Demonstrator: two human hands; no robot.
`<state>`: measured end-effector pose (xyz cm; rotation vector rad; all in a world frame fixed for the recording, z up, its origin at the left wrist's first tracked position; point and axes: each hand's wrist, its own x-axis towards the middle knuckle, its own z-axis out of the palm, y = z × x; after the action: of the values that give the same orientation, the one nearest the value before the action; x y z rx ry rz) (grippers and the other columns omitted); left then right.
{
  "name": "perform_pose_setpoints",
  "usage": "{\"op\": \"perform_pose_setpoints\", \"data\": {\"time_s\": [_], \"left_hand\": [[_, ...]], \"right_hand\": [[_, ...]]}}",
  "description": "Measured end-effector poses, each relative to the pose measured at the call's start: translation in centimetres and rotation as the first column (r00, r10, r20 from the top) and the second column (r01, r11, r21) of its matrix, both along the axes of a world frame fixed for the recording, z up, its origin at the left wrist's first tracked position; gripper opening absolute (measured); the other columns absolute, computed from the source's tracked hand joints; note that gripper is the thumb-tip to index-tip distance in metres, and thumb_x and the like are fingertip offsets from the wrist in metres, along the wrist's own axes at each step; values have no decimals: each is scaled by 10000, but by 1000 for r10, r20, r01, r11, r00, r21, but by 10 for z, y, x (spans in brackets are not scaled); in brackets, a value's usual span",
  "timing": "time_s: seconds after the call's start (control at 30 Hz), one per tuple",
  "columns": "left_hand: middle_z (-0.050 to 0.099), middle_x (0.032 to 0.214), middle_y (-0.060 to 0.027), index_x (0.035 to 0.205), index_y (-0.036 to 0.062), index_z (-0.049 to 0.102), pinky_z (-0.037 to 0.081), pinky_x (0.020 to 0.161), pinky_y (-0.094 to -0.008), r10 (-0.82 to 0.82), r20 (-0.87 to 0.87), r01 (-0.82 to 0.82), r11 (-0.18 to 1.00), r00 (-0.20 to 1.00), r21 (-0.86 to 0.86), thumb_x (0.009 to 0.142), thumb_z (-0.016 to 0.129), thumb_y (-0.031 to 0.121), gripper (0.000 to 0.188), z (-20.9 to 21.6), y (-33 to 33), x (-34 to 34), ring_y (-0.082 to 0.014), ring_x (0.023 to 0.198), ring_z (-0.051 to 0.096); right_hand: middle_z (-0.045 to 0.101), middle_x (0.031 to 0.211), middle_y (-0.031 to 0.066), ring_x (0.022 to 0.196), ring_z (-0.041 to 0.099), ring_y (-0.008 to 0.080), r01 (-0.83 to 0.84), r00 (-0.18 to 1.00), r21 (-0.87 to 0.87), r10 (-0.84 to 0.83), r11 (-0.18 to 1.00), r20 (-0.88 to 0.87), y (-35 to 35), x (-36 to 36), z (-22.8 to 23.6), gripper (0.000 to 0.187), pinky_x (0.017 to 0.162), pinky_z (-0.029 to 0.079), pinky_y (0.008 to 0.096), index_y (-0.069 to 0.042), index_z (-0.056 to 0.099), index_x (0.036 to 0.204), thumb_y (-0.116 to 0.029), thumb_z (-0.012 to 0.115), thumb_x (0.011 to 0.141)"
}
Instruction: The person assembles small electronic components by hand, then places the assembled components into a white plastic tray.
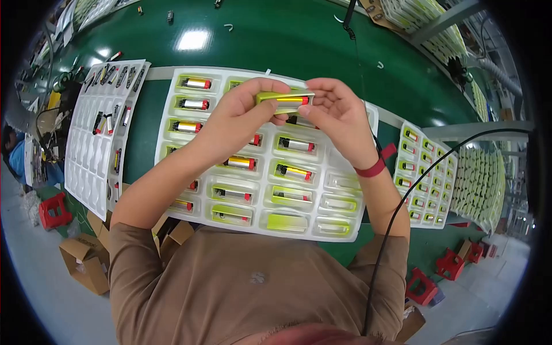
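Above the far half of a white plastic tray (261,190), my two hands come together around a yellow-green casing (269,96). A small cylindrical battery (293,102) with a yellow band and a red end sits in the casing's open side. My left hand (244,112) grips the casing's left end between thumb and fingers. At the right end, my right hand (339,118) pinches the casing edge by the battery's red tip, its other fingers curled loosely. The tray's pockets hold several battery units, some in yellow-green casings. My forearms and hands cover part of the tray.
On the left stands another white tray (86,144) with dark parts and batteries. To the right lies a tray of filled casings (425,178), beside stacked trays (477,184). A black cable (397,210) runs past my right arm. Red stools (422,287) and a cardboard box (86,261) stand below.
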<state>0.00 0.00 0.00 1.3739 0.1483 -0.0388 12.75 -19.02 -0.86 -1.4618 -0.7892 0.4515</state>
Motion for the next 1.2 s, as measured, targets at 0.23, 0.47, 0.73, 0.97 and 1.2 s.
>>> {"op": "perform_pose_setpoints", "data": {"time_s": [0.23,0.47,0.73,0.97,1.2], "left_hand": [[690,998,-36,1392,43,552,462,632,-192,68,7,-68,975,998,210,1036,566,118,364,-20,2,8,-73,905,655],[687,1032,-41,1354,24,590,489,647,-209,80,150,-121,950,985,288,1022,569,68,336,-14,1,4,-72,903,649],[654,1148,-21,1324,43,608,521,824,-245,57,216,-89,986,975,142,1008,558,33,320,1,-1,7,-74,936,602],[664,1097,-21,1360,30,559,512,831,-244,61,232,-125,954,971,273,1007,576,66,355,8,-11,14,-77,887,586],[671,1029,-52,1340,3,541,540,806,-264,114,191,-112,993,975,-21,1021,568,97,334,31,-37,30,-100,858,641]], "right_hand": [[652,986,26,836,598,77,-7,992,-25,4,1000,-127,2,0,-5,306,768,515,230,24,657,1133,-40,777,859],[629,1061,49,893,604,108,62,941,-75,-33,995,336,-1,-6,0,263,842,507,250,8,661,1130,53,717,877],[620,1007,52,844,612,106,38,992,187,-59,982,110,8,-16,3,197,768,527,255,9,633,1046,7,727,873],[634,1034,70,905,642,99,88,992,263,-110,961,69,3,-14,-3,192,806,551,258,19,600,1102,11,677,926],[675,1020,80,841,684,119,169,962,288,-95,943,-254,-10,-23,16,238,764,583,260,29,576,1173,-24,658,957]]}}
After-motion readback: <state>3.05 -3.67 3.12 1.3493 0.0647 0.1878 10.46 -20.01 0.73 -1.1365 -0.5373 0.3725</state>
